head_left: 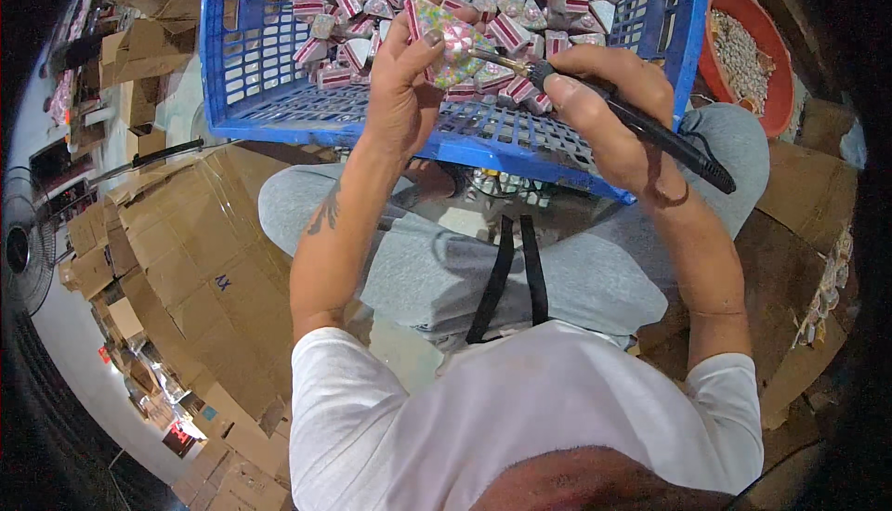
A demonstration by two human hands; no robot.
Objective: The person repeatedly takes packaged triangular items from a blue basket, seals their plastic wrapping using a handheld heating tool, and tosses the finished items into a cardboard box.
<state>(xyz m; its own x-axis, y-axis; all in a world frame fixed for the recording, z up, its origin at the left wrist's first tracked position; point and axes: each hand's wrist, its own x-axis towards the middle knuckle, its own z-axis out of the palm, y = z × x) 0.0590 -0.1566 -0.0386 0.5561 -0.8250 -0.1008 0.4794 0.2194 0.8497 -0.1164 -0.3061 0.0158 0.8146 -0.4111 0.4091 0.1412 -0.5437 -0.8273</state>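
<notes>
My left hand [395, 84] is closed on a toy cake slice [448, 23], its speckled pink, yellow and green top turned up toward me. In my right hand [613, 102] is a black-handled pen-shaped tool [664, 135], gripped like a pencil. Its thin metal tip points left and meets the slice's top, near a pink-and-white patch. Both hands are above the near side of a blue plastic crate [334, 132]. Inside the crate lie many small wedge-shaped cake slices [506, 32] with red-and-white striped sides, loosely heaped.
To the crate's right stands a red basin [788, 93] holding small pale pieces [741, 56]. Flattened cardboard [200, 242] covers the floor on the left, with cardboard boxes [153, 51] beyond. A black fan [23, 242] is at the far left. My crossed legs [418, 265] are below the crate.
</notes>
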